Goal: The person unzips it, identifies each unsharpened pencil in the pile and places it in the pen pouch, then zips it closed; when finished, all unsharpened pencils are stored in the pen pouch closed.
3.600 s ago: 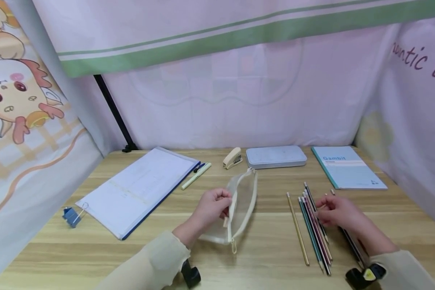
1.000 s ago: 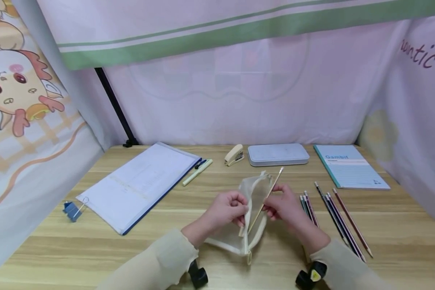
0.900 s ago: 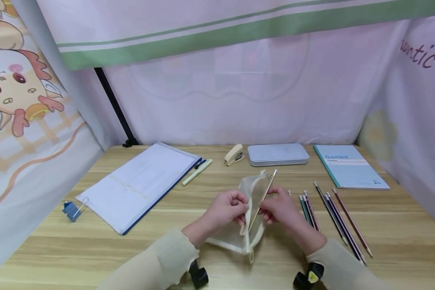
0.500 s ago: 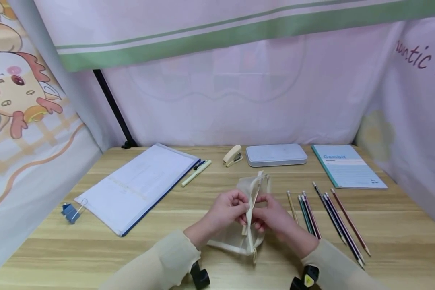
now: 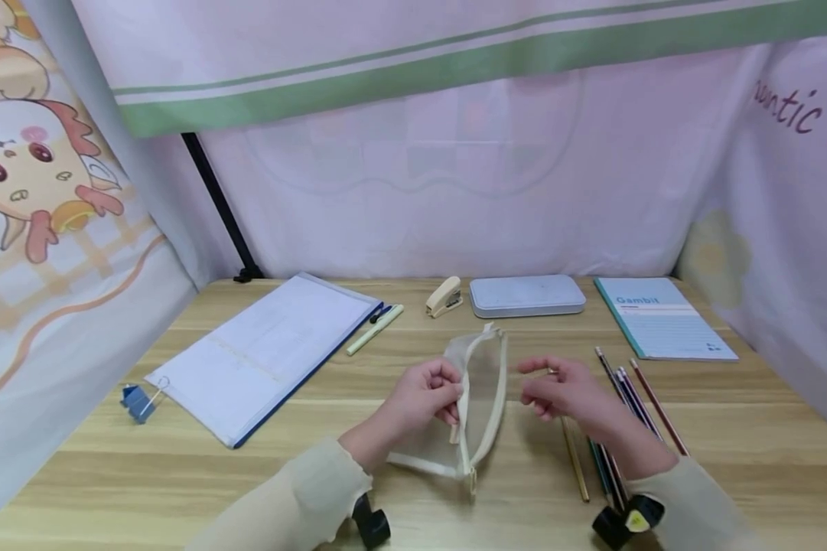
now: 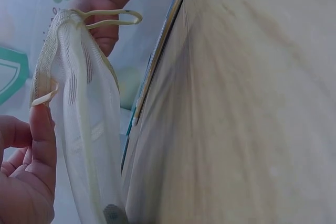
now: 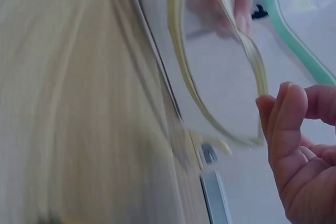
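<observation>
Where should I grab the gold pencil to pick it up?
Pinch the gold pencil around its bare near half, coming from above. It lies flat on the table, apart from the other pencils, and the right hand hovers over its far end.

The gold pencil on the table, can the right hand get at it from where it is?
Probably yes: the right hand hovers empty just above the gold pencil, and nothing lies between them.
</observation>
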The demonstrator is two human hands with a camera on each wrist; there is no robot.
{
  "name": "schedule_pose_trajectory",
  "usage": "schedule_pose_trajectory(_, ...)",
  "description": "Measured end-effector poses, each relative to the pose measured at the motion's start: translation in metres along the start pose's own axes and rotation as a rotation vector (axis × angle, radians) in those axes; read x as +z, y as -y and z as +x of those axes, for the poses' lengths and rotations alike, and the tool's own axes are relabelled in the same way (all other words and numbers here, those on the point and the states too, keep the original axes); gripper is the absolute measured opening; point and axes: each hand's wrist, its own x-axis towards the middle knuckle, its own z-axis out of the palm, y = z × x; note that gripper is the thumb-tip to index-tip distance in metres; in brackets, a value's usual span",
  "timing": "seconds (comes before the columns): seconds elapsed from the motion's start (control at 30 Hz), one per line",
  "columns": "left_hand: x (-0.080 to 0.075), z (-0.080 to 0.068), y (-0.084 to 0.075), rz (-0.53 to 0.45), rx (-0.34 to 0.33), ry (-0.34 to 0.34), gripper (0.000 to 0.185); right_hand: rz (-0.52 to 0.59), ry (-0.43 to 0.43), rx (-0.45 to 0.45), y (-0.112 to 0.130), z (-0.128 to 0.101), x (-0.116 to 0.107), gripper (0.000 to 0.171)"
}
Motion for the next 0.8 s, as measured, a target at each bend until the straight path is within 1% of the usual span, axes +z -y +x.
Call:
schedule_pose_trajectory(0.1,-0.002,0.000,0.000,0.002,0.000,-0.004,0.005,-0.041,-0.015,-0.010,-0.005,-0.004,-0.019,0.044)
schedule_pose_trajectory(0.23,-0.004,-0.001,0.001,0.002,-0.001,-0.012,0.002,-0.096,-0.042,0.000,-0.015,-0.011,-0.037,0.043)
schedule_pose_trajectory(0.33,-0.005,-0.002,0.001,-0.003,-0.001,-0.017,0.003,-0.145,-0.043,0.000,-0.021,-0.016,-0.047,0.041)
schedule_pose_trajectory(0.47,-0.007,-0.003,0.002,-0.010,0.004,-0.021,0.008,-0.243,-0.042,0.001,-0.029,-0.021,-0.059,0.041)
schedule_pose_trajectory(0.6,-0.009,-0.004,0.002,-0.020,0.006,-0.020,0.011,-0.341,-0.044,0.037,-0.039,-0.025,-0.069,0.043)
schedule_pose_trajectory(0.67,-0.010,-0.004,0.002,-0.023,0.008,-0.019,0.011,-0.359,-0.035,0.055,-0.044,-0.027,-0.073,0.044)
schedule_pose_trajectory(0.8,-0.011,-0.005,0.002,-0.031,0.008,-0.018,0.013,-0.348,-0.015,0.077,-0.050,-0.027,-0.078,0.045)
